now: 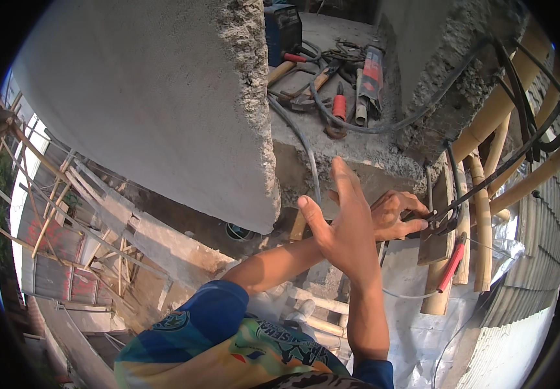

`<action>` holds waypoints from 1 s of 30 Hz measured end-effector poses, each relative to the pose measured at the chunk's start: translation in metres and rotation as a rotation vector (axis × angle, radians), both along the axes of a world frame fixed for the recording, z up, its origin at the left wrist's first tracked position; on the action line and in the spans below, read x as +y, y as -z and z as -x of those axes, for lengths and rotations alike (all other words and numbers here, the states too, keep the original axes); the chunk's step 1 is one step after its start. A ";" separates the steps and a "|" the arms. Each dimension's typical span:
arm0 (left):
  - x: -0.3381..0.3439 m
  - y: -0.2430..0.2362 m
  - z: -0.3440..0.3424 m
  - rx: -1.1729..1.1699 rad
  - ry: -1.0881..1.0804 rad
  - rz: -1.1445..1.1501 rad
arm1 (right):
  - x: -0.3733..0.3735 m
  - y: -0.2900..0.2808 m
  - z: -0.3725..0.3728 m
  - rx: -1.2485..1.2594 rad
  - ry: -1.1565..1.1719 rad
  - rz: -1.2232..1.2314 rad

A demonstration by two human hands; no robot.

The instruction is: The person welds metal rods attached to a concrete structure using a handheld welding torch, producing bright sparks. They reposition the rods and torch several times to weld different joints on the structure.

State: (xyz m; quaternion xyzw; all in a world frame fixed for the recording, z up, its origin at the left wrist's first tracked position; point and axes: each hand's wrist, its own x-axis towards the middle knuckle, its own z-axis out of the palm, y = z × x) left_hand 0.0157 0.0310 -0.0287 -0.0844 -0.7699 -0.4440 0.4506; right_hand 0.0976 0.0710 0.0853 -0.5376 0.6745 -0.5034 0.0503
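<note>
My left forearm crosses in front of me to the right, behind my right wrist. Its hand, my left hand [393, 215], has its fingers bent and pinched at the end of a dark metal rod [464, 196], beside a wooden board [436, 243]. Part of that grip is hard to make out. My right hand [346, 223] is raised in front of it, thumb and fingers stretched apart, holding nothing. Just below the rod hangs a red-handled tool [451, 267] with a thin pale cable, against the bamboo poles [480, 227].
On the concrete ledge above lie a red-handled clamp [339, 104], a hammer [315, 84], a red and grey packet [371, 74], looped grey cable [302, 136] and a dark box-shaped machine [284, 32]. A rough-edged concrete wall [163, 97] stands left. Bamboo scaffolding [53, 201] and a tiled roof [539, 246] flank the drop.
</note>
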 end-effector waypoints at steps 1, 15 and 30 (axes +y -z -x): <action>-0.001 0.002 0.002 0.023 -0.001 0.032 | 0.002 0.000 -0.001 0.009 -0.030 0.022; 0.011 -0.050 -0.017 -0.237 0.020 -0.112 | 0.039 0.010 0.024 -0.062 -0.097 -0.043; 0.019 -0.059 -0.027 -0.262 -0.057 -0.101 | 0.014 -0.002 0.038 -0.066 -0.061 0.110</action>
